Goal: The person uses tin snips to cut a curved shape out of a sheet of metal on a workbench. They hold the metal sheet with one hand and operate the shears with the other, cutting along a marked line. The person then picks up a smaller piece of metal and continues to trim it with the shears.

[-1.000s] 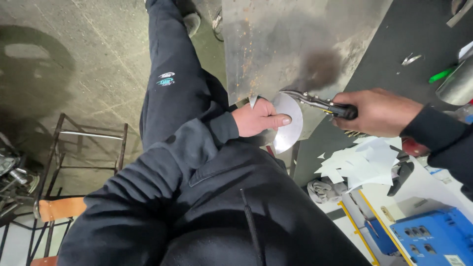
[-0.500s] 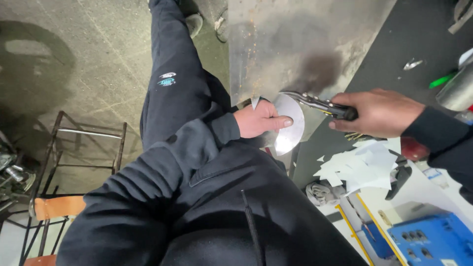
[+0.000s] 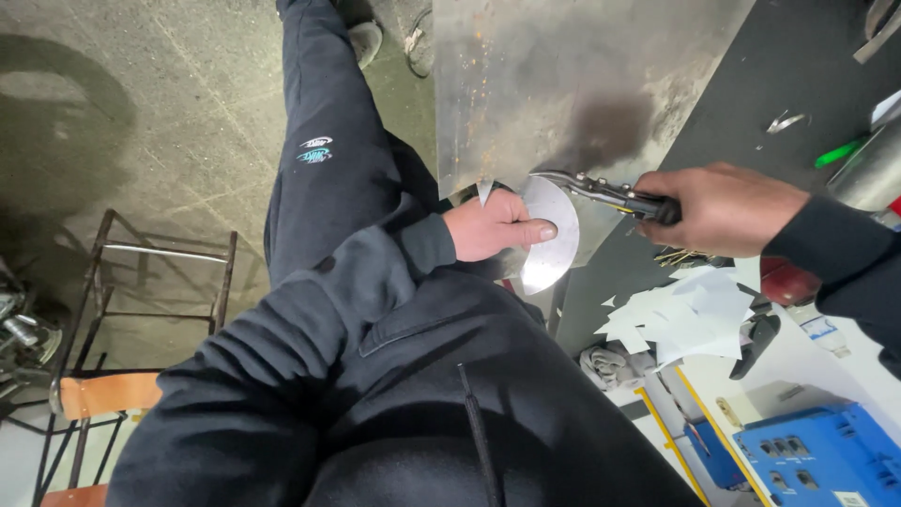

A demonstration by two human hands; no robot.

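A large grey metal sheet (image 3: 563,75) with rust spots overhangs the dark workbench (image 3: 770,75). My left hand (image 3: 493,225) grips a rounded, partly cut piece of the metal (image 3: 554,246) at the sheet's lower edge, thumb pressed on top. My right hand (image 3: 718,208) is closed on the black handles of metal snips (image 3: 601,192). Their blades point left and meet the sheet right above the curved piece. My dark sleeves and trousers fill the lower middle of the view.
White paper scraps (image 3: 680,314) lie on the bench edge beside a rag (image 3: 610,366). A blue plastic case (image 3: 817,455) sits at bottom right, a green marker (image 3: 838,152) and a metal cylinder (image 3: 868,174) at the right. A metal-framed chair (image 3: 113,376) stands on the concrete floor at left.
Both hands keep their grips. The snips and the curved piece sit almost where they were; the view has only shifted slightly.
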